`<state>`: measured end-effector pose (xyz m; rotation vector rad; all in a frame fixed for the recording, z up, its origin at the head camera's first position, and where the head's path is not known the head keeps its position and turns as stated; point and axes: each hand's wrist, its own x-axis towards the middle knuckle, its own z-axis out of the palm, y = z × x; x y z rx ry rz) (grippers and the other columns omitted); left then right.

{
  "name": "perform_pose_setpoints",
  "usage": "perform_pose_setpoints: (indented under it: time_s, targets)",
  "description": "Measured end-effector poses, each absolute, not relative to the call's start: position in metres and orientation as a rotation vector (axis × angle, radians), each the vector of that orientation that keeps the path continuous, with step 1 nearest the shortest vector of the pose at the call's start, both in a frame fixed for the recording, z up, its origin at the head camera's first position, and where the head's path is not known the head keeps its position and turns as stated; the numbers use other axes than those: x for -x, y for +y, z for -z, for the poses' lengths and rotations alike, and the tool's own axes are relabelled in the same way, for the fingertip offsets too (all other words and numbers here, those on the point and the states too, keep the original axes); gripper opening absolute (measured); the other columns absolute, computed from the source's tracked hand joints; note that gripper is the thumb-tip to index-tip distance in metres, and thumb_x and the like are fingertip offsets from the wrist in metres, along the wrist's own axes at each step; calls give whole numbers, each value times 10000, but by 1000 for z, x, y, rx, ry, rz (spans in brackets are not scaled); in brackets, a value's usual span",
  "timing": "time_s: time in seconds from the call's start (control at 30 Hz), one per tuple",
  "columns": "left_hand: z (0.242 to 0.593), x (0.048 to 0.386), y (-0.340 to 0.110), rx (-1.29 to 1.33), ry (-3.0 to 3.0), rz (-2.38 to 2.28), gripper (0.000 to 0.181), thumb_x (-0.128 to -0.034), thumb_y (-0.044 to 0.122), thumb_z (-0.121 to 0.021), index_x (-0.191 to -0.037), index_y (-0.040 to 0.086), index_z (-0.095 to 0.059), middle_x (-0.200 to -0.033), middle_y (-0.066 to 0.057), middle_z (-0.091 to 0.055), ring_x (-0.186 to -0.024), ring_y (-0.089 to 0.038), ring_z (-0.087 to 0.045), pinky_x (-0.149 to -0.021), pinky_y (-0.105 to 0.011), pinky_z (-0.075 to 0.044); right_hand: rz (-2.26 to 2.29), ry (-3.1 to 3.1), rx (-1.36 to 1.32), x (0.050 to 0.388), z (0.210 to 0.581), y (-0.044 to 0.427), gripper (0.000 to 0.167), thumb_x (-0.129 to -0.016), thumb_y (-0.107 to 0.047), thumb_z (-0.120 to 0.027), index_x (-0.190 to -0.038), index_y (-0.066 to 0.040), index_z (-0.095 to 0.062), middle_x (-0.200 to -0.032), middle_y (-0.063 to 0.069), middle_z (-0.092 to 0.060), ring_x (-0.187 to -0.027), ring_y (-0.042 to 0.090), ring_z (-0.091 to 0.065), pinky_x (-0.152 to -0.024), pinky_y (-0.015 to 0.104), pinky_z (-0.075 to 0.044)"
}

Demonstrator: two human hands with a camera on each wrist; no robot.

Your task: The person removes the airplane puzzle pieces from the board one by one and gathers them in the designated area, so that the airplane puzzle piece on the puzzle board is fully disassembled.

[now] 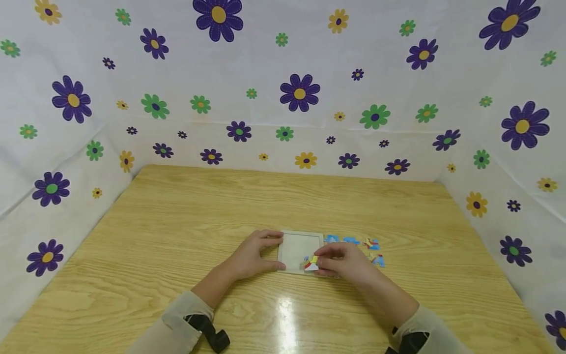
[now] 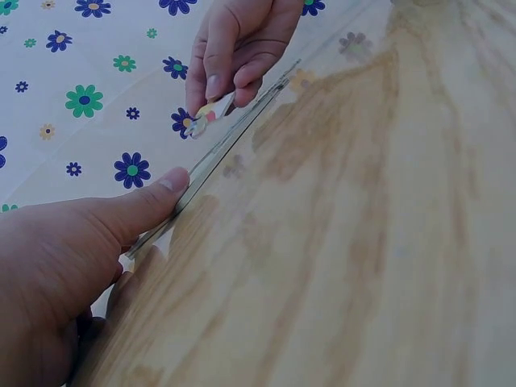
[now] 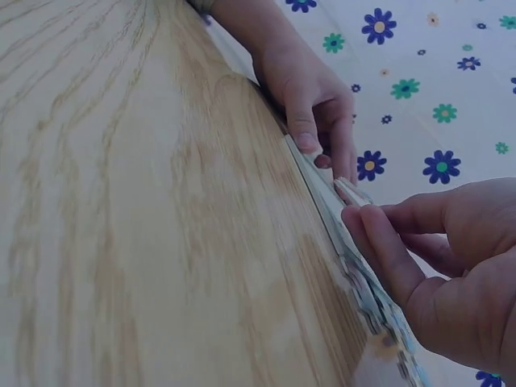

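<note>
A shallow, pale, square puzzle tray (image 1: 293, 248) with a raised rim lies flat on the table. My left hand (image 1: 253, 254) grips its left side, thumb at the near corner and fingers at the far one. In my right hand (image 1: 351, 264), the thumb and fingertips pinch a colourful jigsaw piece (image 1: 311, 263) over the tray's near right part. The left wrist view shows this jigsaw piece (image 2: 208, 118) tilted and above the rim. Its underside contact is hidden in the head view.
Several loose jigsaw pieces (image 1: 371, 243) with blue, red and yellow print lie right of the tray, some partly behind the right hand. The wooden table (image 1: 212, 206) meets a white flowered cloth (image 1: 261, 64) at the back and both sides.
</note>
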<state>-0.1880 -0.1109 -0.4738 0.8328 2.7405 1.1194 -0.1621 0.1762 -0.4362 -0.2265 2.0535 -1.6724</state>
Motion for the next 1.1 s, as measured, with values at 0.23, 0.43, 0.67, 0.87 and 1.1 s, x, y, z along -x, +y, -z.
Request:
perform_pose_setpoints:
  time_s: [0.23, 0.43, 0.67, 0.87, 1.1]
  targets:
    - [473, 188, -111, -824, 2743, -1131, 713, -790, 395, -841, -1368, 48, -608, -1461, 8, -543, -1372, -263, -450, -1140, -472, -387, 1634, 2156, 239, 159, 431, 200, 380, -930, -133, -712, -1235, 73, -620, -1085, 150, -618, -914, 218, -722, -821, 308, -604]
    - [474, 189, -111, -833, 2746, -1119, 715, -789, 398, -841, -1369, 51, -607, -1462, 13, -541, -1366, -253, -453, -1133, -462, -394, 1613, 2229, 196, 154, 427, 216, 382, -917, -138, -729, -1217, 75, -626, -1083, 145, -621, -946, 179, -674, -822, 289, -600]
    - [474, 187, -110, -814, 2733, -1121, 715, -796, 390, -838, -1377, 49, -599, -1465, 5, -539, -1388, -268, -440, -1145, -471, -380, 1680, 2206, 47, 143, 429, 232, 373, -930, -79, -699, -1219, 128, -587, -1125, 149, -606, -934, 169, -695, -842, 280, -593]
    - [473, 187, -110, -810, 2732, -1132, 716, -793, 389, -841, -1373, 43, -602, -1463, 5, -541, -1392, -275, -437, -1148, -479, -375, 1647, 2210, 14, 139, 431, 246, 393, -924, -143, -722, -1181, 121, -585, -1029, 91, -670, -921, 155, -693, -837, 267, -592]
    - [473, 186, -110, -803, 2733, -1132, 710, -792, 388, -842, -1368, 47, -608, -1462, 8, -541, -1391, -273, -439, -1146, -477, -378, 1567, 2366, -40, 137, 433, 250, 320, -910, -113, -730, -1150, 88, -664, -991, 85, -710, -874, 139, -701, -783, 255, -598]
